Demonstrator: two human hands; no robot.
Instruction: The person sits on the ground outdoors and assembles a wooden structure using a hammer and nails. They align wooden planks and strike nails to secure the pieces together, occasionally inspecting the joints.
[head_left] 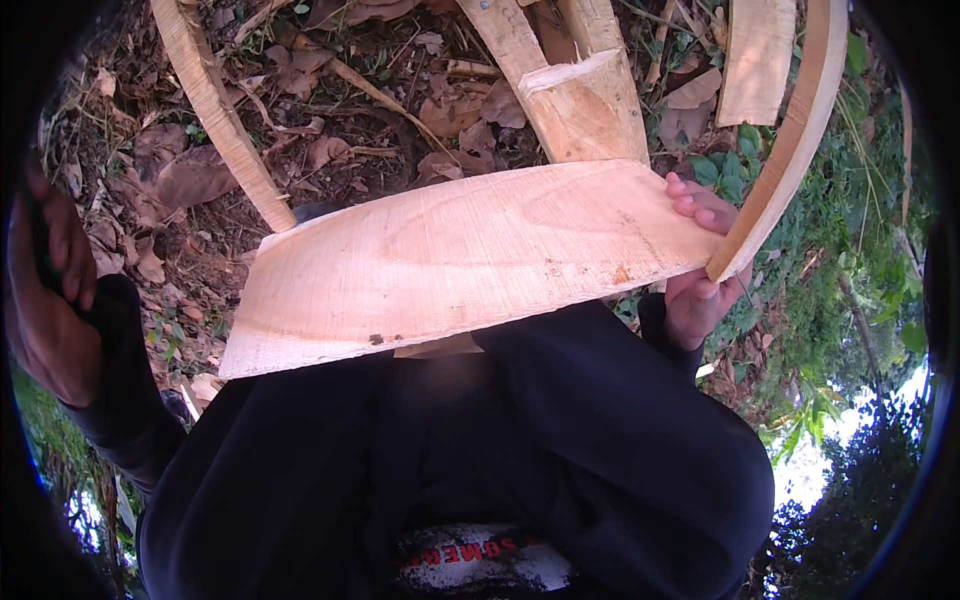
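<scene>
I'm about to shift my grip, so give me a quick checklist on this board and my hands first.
1. Right hand gripping the wooden board: ok, at its right end.
2. Left hand away from the board: ok, it is off at the left edge of the view.
3. Left hand free of objects: cannot tell, too dark there.
4. Board straight across the view: not ok, it slants, left end lower.
5. Left wooden strip fastened to the board: cannot tell, only its end at the upper edge shows.
6. Right curved strip fastened: cannot tell, its end overlaps the right corner.
</scene>
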